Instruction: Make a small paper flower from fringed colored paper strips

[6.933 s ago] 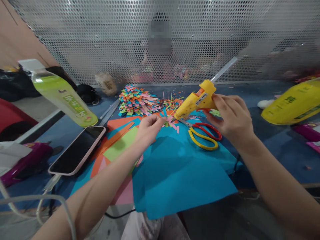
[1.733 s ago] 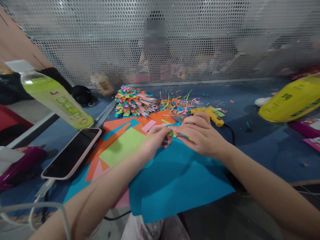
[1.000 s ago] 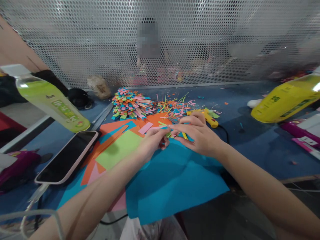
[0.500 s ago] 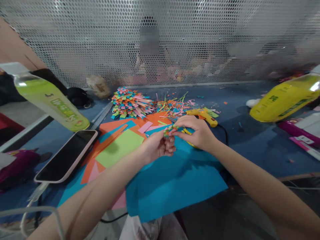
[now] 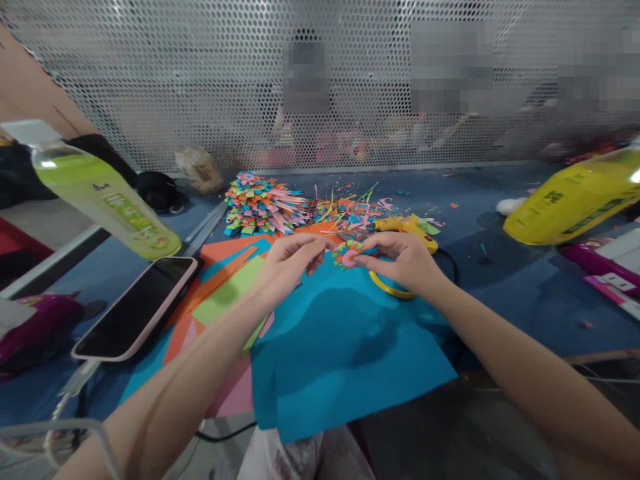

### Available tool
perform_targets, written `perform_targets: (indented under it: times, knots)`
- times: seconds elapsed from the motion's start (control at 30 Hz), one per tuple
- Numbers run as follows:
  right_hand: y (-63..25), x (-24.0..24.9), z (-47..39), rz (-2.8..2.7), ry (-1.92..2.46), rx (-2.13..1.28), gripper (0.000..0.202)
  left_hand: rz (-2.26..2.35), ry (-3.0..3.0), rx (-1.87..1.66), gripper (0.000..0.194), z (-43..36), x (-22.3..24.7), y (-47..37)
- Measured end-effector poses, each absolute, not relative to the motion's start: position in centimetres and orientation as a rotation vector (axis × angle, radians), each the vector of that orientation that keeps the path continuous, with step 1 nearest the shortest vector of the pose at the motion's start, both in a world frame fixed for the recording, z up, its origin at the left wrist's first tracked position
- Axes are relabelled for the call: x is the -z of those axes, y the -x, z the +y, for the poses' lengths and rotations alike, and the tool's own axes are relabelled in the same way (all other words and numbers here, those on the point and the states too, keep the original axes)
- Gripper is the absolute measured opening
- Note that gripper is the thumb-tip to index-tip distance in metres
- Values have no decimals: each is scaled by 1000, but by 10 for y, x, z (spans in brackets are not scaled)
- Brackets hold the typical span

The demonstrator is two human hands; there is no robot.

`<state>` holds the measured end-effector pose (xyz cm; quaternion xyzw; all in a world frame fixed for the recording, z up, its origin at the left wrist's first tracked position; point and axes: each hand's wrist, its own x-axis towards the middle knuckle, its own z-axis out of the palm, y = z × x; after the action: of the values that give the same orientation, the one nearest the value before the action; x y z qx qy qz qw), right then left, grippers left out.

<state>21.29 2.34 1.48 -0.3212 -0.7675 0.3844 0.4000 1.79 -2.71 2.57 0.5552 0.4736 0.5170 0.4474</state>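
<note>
Item: small multicoloured fringed paper rosette (image 5: 347, 254), rolled, pinched between right hand (image 5: 406, 262) and left hand (image 5: 285, 268) fingertips; heap of finished rosettes (image 5: 263, 210) behind; loose paper strips (image 5: 350, 210) remaining.

A single head-worn camera looks forward and steeply down from just above the blue-topped table (image 5: 525, 293), close enough that both forearms run in from the bottom corners of the frame toward its centre. It faces a perforated grey metal screen (image 5: 200, 80) filling the upper half. Wide-angle bending tilts the green drink bottle (image 5: 103, 193) at upper left.
</note>
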Motion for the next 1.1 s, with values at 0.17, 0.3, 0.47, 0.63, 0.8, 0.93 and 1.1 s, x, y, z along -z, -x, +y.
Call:
perform_targets:
  times: [0.17,0.3,0.47,0.63,0.8,0.93,1.1]
  knots:
    - [-214,-13,25,-1940,826,-966,20,1257,-1430,-1267,18,-31,-29,-20]
    - [-214,-14,25,-1935,833,-984,22,1247,-1398,-1218,20,-30,-26,-20]
    - [-213,-14,24,-1915,850,-1041,24,1240,-1446,-1191,17,-31,-26,-19]
    - [-213,-15,24,-1927,833,-1045,25,1247,-1407,-1201,17,-31,-27,-19]
    - [-214,-15,24,-1930,838,-1033,26,1252,-1397,-1209,18,-31,-26,-19]
    - [-214,-15,24,-1926,827,-1047,25,1225,-1358,-1220,16,-30,-24,-20]
    - [-214,-14,24,-1941,806,-1048,24,1180,-1306,-1258,15,-28,-22,-19]
